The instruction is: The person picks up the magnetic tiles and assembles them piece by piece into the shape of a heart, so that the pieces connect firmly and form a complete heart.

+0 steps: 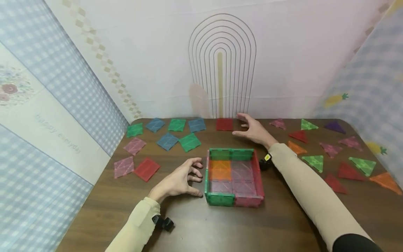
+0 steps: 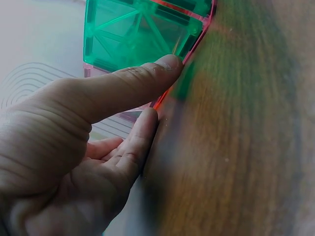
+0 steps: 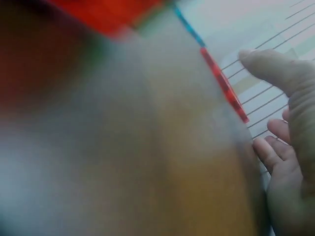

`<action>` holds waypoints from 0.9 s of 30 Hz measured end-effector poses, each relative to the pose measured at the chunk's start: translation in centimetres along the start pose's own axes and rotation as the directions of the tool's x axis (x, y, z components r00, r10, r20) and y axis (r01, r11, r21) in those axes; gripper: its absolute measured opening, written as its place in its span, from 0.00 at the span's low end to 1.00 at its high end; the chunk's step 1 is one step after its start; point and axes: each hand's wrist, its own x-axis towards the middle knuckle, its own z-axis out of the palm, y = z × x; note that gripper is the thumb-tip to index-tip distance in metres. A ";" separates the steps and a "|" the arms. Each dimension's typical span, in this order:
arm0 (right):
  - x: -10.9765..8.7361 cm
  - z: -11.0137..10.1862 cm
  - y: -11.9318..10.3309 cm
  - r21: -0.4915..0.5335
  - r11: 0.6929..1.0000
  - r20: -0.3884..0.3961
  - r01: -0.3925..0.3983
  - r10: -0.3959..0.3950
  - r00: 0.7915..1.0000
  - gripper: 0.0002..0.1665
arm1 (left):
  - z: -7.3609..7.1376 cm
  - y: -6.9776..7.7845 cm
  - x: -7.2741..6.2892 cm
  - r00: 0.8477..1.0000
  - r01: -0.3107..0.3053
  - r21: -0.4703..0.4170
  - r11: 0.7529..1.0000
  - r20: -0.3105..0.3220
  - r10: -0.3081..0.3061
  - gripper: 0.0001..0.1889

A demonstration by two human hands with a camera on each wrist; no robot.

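An open-topped box of clear magnetic tiles (image 1: 221,200) stands near the middle of the table, with green and pink walls and a floor of orange and pale pink squares. Beside its left wall rests my left hand (image 1: 181,177), fingers spread and loosely bent, holding nothing. In the left wrist view the thumb overlaps the box's green tile (image 2: 138,37). My right hand (image 1: 254,131) reaches past the box's far right corner, thumb and fingers apart, nothing between them. Just left of its fingertips lies a red square tile (image 1: 224,124), seen edge-on as a red strip (image 3: 225,86) in the right wrist view.
To the left lie several loose square tiles, among them a red one (image 1: 147,169), a green one (image 1: 189,142) and a blue one (image 1: 167,141). Several triangle tiles, including a purple one (image 1: 335,126) and an orange one (image 1: 386,182), spread over the right side. A cloth backdrop (image 1: 157,70) hangs behind the table.
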 end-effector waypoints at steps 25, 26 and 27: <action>-1.5 -2.5 -2.3 -0.141 0.990 -0.045 0.017 -0.023 0.999 0.53 | 0.0 -0.6 -0.1 1.000 -0.002 -0.030 1.000 -0.008 0.002 0.59; -2.3 -2.8 -2.7 -0.135 0.991 -0.064 0.019 -0.028 0.998 0.52 | 0.0 -0.7 -0.2 1.000 -0.001 -0.033 0.999 -0.005 0.001 0.59; -3.2 -3.2 -3.2 -0.128 0.991 -0.082 0.027 -0.038 0.996 0.52 | -0.1 -0.7 -0.2 1.000 0.000 -0.036 0.999 -0.003 0.000 0.59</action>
